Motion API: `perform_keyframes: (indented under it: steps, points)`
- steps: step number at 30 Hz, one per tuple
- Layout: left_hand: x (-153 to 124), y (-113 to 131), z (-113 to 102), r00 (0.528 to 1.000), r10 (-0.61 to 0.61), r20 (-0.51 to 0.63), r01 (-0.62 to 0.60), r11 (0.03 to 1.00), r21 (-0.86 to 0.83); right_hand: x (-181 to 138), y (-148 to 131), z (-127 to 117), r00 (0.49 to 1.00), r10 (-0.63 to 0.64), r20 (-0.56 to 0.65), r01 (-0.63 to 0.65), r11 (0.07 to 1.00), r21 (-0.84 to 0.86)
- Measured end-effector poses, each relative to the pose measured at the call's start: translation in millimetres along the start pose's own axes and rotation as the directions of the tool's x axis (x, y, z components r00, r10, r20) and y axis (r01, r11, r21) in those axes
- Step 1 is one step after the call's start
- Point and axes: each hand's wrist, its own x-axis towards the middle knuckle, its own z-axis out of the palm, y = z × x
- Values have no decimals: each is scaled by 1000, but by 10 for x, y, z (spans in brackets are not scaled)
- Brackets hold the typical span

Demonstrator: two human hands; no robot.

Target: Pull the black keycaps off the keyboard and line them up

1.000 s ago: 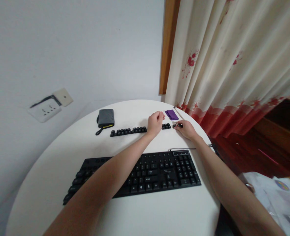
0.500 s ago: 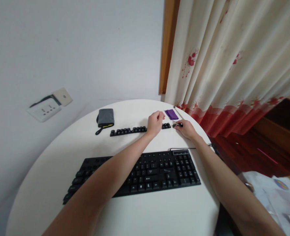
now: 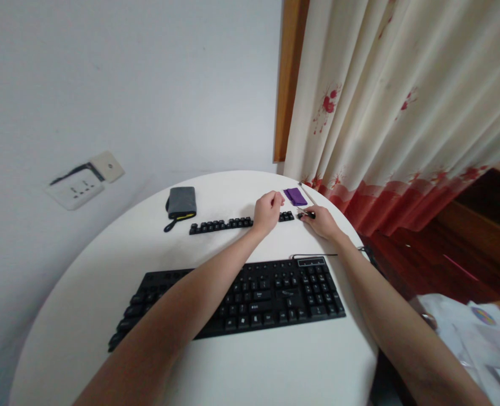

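Left hand (image 3: 268,211) curls closed; right hand (image 3: 320,222) pinches a dark-handled tool (image 3: 310,215).

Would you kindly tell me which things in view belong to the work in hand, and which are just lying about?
Seemingly in use:
small dark object, held in the right hand
row of black keys, partly hidden by the left hand
black keyboard, probably

Seemingly just lying about:
grey pouch
purple item

The left forearm (image 3: 199,299) bars the open tabletop (image 3: 207,245) between keyboard (image 3: 275,296) and keycaps (image 3: 218,226).
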Motion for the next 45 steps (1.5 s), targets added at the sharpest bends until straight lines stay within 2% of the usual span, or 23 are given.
perform_keyframes:
  steps: [10, 16, 18, 21, 23, 25, 27, 29, 30, 33, 39, 45]
  points:
    - [-7, 2, 6, 1000, 17, 13, -17, 1000, 7, -11, -34, -16, 1000, 7, 0, -7, 1000, -15]
    - [1, 13, -9, 1000, 3, 18, -4, 1000, 18, -40, -55, -38, 1000, 4, -4, -4, 998, 56]
    - [0, 25, -16, 1000, 5, 17, -6, 1000, 22, -49, -54, -79, 999, -4, -48, 9, 994, 108]
    - [-10, 50, -23, 999, 28, 47, -29, 999, 25, -60, -88, -225, 981, 13, -192, 35, 968, 248]
    - [-25, 66, -21, 993, 60, 101, -62, 998, 22, -90, -157, -371, 951, 99, -294, 25, 920, 392]
    - [-44, 76, -12, 978, 106, 180, -112, 994, 20, -169, -266, -529, 925, 190, -329, 16, 847, 532]
    - [-62, 78, 1, 954, 150, 261, -163, 986, 29, -316, -402, -666, 925, 174, -338, 60, 811, 582]
    - [-77, 74, 15, 930, 171, 327, -194, 980, 41, -520, -537, -751, 950, 119, -290, 77, 809, 583]
    - [-81, 71, 20, 921, 172, 349, -200, 979, 47, -634, -596, -770, 970, 91, -227, 68, 792, 606]
    - [-85, 71, 23, 909, 167, 381, -203, 978, 54, -952, -707, -736, 996, 14, -90, 44, 789, 613]
    - [-79, 87, 6, 912, 164, 375, -195, 980, 46, -1257, -772, -566, 996, -78, -41, 88, 820, 565]
    - [-86, 74, -1, 912, 145, 383, -180, 982, 59, -1346, -938, -648, 963, -250, 105, 166, 850, 500]
